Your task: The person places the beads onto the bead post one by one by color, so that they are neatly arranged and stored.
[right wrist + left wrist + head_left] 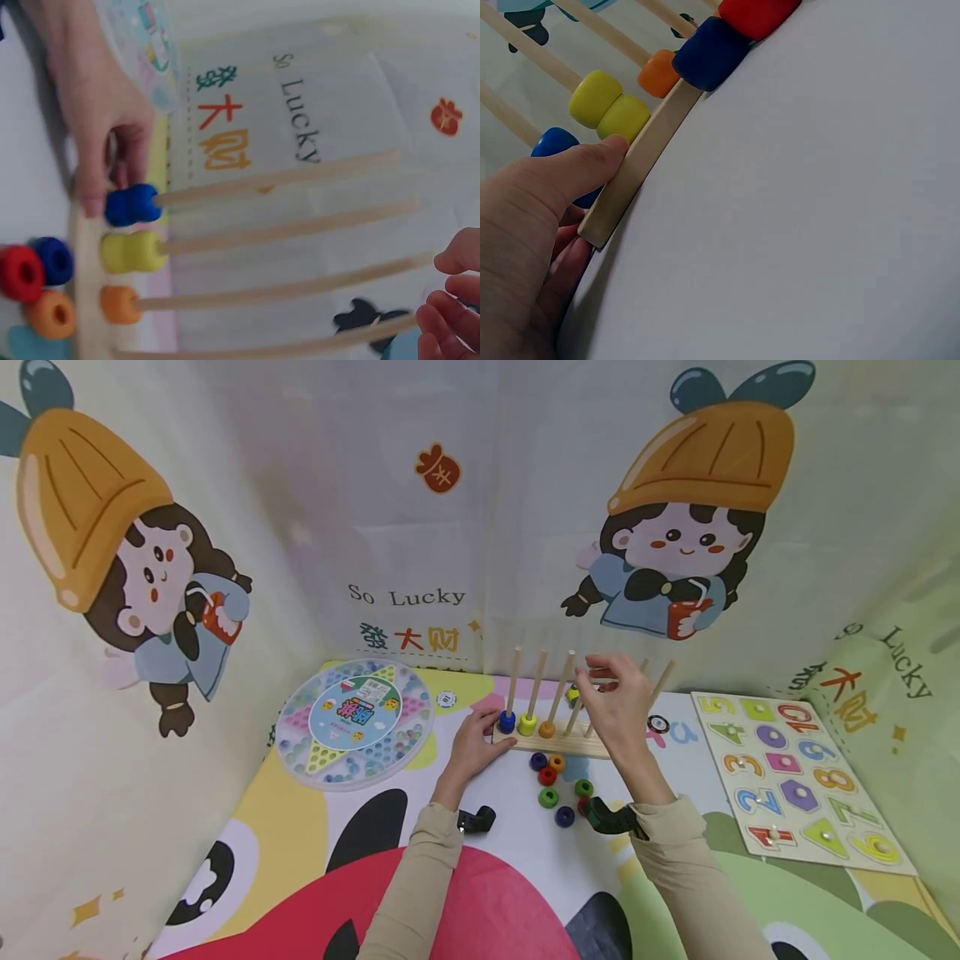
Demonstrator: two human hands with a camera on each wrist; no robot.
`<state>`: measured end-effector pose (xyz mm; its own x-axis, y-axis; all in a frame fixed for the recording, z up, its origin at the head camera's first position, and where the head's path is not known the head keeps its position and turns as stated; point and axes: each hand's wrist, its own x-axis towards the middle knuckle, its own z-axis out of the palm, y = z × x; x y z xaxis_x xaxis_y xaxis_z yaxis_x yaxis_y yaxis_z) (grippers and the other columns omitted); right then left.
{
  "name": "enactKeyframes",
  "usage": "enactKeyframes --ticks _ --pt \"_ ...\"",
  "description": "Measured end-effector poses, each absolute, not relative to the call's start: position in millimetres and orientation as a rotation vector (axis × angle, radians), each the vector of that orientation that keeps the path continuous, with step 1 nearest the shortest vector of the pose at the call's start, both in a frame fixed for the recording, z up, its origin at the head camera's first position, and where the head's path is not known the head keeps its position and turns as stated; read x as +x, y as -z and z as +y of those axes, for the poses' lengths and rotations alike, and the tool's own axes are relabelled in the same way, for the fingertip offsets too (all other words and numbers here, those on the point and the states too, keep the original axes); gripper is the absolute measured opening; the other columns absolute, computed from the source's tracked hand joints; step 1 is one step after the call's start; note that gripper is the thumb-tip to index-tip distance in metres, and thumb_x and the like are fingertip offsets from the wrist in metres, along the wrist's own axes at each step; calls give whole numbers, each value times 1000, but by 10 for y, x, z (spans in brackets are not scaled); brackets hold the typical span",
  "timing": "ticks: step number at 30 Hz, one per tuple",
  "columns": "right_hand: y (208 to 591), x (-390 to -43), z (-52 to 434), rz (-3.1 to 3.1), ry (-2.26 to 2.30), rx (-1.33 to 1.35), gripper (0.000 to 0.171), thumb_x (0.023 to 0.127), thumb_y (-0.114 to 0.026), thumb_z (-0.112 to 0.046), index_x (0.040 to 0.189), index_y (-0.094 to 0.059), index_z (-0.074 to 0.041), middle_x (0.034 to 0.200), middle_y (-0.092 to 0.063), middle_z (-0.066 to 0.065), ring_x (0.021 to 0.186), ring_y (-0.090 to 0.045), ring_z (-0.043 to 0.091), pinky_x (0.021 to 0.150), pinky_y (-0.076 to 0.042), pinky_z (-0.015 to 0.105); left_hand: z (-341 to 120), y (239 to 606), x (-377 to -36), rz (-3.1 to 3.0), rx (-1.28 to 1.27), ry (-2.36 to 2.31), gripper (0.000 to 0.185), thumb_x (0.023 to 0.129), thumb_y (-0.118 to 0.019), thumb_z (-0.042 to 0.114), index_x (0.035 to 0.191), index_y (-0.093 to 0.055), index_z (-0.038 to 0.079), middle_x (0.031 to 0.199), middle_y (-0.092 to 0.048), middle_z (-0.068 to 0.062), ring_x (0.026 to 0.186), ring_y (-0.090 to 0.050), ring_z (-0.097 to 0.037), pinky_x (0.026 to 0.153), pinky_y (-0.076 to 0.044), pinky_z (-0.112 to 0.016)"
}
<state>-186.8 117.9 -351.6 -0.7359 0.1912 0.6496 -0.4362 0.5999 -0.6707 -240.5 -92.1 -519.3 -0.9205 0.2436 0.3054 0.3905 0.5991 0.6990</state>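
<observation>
1. The left hand point(474, 742) grips the wooden base point(536, 744) at the end on its own side, thumb along the front edge and fingers round behind, a hold that probably keeps the rack from sliding or tipping
2. The right hand point(618, 693) is raised to the height of the pegs point(292, 224), well apart from the left, its fingers loosely bent and no bead showing between them; so high a place likely suits rods that can only be reached for threading from their tops
3. Blue beads point(507, 722) sit low on the peg just beside the left hand, with yellow beads point(528, 724) next, then an orange bead point(547, 728) further toward the right hand, each kept in line by the rod through it (one colour to a peg)
4. Loose beads point(548, 798) lie between the hands and nearer the person, seemingly for easy picking up by either
5. A round game board point(356, 712) lies beyond the left hand's outer side and a number board point(767, 781) beyond the right's, perhaps to leave working room between
</observation>
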Motion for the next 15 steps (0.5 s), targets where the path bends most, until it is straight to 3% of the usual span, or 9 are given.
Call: enactKeyframes --ticks 3,8,13,15 --pt "3626 -1843 1231 -2161 -1158 141 16 86 -73 -6 99 -74 4 95 -70 17 82 -69 30 68 -53 22 -926 5196 -2412 -2661 -520 1223 63 84 -80 30 133 -59 -3 133 -56 -13 107 -57 -26 92 -49 -39" --pt "3847 -1834 1317 -2251 -1268 62 16 86 -72 -5 99 -75 3 93 -73 16 83 -69 29 71 -57 31 -932 5182 -2423 -2670 -510 1226 63 84 -79 31 134 -58 -3 134 -56 -13 109 -57 -27 93 -48 -39" --pt "4112 -1816 1419 -2362 -1414 81 21 87 -70 -3 107 -73 5 101 -72 20 91 -70 32 73 -53 14 -926 5191 -2425 -2687 -512 1226 64 85 -79 32 135 -58 -2 135 -55 -12 111 -56 -25 94 -48 -38" --pt "4219 -1807 1450 -2408 -1443 117 23 88 -71 -3 109 -71 6 105 -71 20 95 -69 33 76 -55 18 -923 5192 -2421 -2688 -508 1237 64 85 -79 32 135 -58 -2 135 -55 -12 111 -56 -25 95 -48 -38"
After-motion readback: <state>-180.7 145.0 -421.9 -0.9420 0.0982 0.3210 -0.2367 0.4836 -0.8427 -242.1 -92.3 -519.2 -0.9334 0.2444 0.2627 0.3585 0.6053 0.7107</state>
